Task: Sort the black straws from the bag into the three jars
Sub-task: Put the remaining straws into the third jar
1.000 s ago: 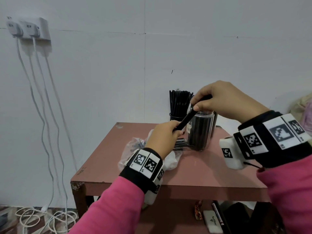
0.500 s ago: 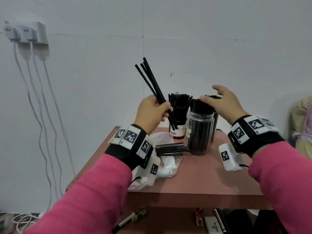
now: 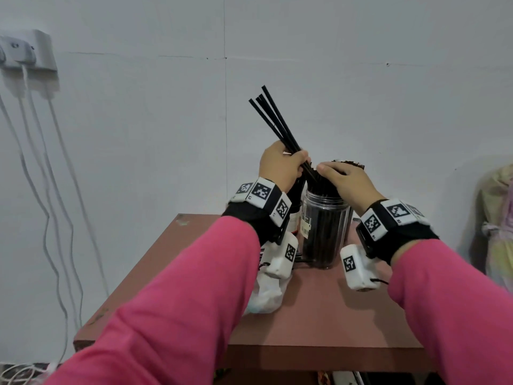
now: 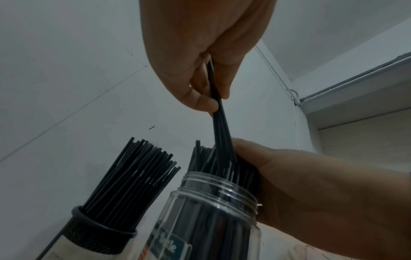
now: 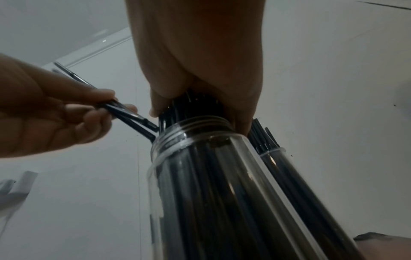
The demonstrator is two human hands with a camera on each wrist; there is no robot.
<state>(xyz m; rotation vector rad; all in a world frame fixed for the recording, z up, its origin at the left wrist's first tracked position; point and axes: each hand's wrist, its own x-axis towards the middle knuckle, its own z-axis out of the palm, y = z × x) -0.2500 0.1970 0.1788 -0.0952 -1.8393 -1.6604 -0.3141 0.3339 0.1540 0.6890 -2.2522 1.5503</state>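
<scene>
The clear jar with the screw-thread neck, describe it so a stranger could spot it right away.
On the reddish table by the white wall stand jars packed with black straws. The clear jar is nearest, under the right hand. Its neighbour, the black-rimmed jar, is untouched.

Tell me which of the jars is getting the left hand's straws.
The clear threaded-neck plastic jar in front: the left hand slants its black straws into its mouth. The black-rimmed jar stands apart, untouched.
</scene>
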